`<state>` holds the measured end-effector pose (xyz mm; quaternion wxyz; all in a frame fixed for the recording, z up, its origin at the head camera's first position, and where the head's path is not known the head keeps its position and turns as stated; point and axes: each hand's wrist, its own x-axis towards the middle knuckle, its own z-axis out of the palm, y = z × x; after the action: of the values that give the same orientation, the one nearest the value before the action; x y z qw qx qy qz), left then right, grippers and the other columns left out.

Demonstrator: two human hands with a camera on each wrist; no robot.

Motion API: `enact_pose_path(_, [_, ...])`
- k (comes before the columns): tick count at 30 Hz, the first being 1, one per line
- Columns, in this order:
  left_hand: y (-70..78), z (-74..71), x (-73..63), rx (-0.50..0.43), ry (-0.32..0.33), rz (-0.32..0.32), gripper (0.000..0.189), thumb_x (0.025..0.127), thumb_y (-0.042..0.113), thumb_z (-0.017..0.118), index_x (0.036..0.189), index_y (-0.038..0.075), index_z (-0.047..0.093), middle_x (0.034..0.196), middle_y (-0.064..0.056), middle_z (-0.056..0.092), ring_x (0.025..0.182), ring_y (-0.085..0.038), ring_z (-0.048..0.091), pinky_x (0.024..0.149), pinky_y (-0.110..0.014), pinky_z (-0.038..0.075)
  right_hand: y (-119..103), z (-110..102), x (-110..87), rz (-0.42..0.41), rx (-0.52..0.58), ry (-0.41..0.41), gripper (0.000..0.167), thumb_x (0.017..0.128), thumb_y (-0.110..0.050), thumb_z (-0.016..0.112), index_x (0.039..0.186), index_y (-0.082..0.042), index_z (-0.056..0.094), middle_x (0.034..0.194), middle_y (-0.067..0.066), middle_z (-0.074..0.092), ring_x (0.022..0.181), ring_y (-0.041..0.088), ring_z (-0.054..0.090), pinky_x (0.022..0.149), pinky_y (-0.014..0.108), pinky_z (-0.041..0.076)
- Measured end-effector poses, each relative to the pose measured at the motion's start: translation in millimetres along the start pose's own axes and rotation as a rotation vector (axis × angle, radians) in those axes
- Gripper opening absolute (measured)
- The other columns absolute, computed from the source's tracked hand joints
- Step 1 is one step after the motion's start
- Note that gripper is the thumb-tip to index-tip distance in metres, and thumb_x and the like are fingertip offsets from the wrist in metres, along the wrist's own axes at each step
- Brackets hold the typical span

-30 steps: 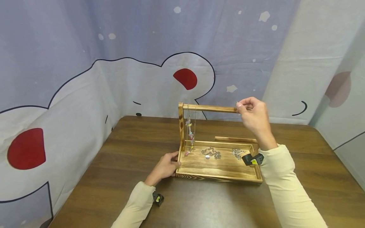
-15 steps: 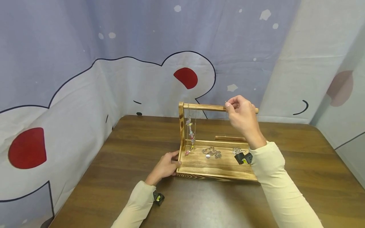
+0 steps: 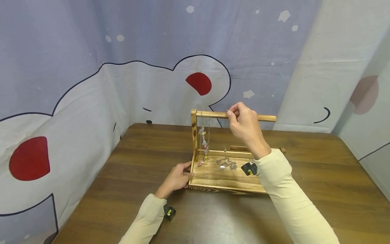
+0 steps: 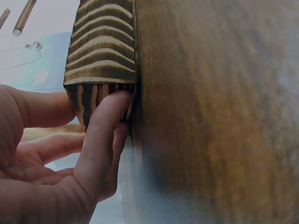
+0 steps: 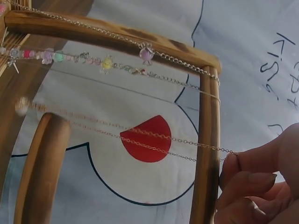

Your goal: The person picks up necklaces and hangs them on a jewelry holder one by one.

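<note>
My right hand [image 3: 245,125] is at the crossbar [image 3: 266,118] of a wooden jewelry stand, pinching a fine chain necklace [image 5: 161,136] between thumb and finger. Its small pendant [image 3: 225,149] dangles over the back of the tray. Closer to the upright post [image 3: 194,135], a pastel beaded necklace [image 3: 203,142] and other thin chains hang from the bar. At the tray's left end, my left hand [image 3: 173,178] grips the wooden tray [image 4: 100,46], thumb at the rim and fingers against the end wall.
Inside the tray lies a tangled silver chain [image 3: 233,165] with a white round pendant [image 3: 222,167]. Another chain [image 3: 251,161] is partly hidden by the right wrist camera. A wooden stick [image 3: 238,148] lies behind the tray. Printed curtain [image 3: 146,84] backs the brown table [image 3: 137,152].
My right hand has slid left along the crossbar with the fine necklace, and the bar's right end shows now. My left hand stays on the tray.
</note>
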<state>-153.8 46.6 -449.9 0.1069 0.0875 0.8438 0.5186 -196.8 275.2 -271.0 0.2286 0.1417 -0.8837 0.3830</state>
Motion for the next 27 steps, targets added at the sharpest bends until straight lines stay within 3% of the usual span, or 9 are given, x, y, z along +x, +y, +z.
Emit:
enact_pose_path(19, [0.2, 0.2, 0.0, -0.002, 0.008, -0.008, 0.053, 0.087, 0.004, 0.056, 0.136, -0.003, 0.039, 0.106, -0.018, 0.059, 0.077, -0.02, 0.063, 0.047, -0.029, 0.052, -17.5, 15.2, -1.0, 0.0, 0.003, -0.058, 0.011, 0.091, -0.014, 0.052, 0.091, -0.006, 0.059, 0.075, 0.005, 0.06, 0.06, 0.018, 0.053, 0.054, 0.029, 0.043])
enact_pose_path(27, [-0.3, -0.3, -0.1, -0.011, 0.001, -0.007, 0.053, 0.087, 0.004, 0.056, 0.136, -0.004, 0.038, 0.108, -0.018, 0.058, 0.078, -0.019, 0.063, 0.047, -0.029, 0.052, -18.5, 20.8, -8.2, -0.019, -0.034, 0.011, 0.011, 0.09, -0.015, 0.054, 0.089, -0.005, 0.059, 0.072, 0.005, 0.061, 0.056, 0.018, 0.053, 0.053, 0.031, 0.042])
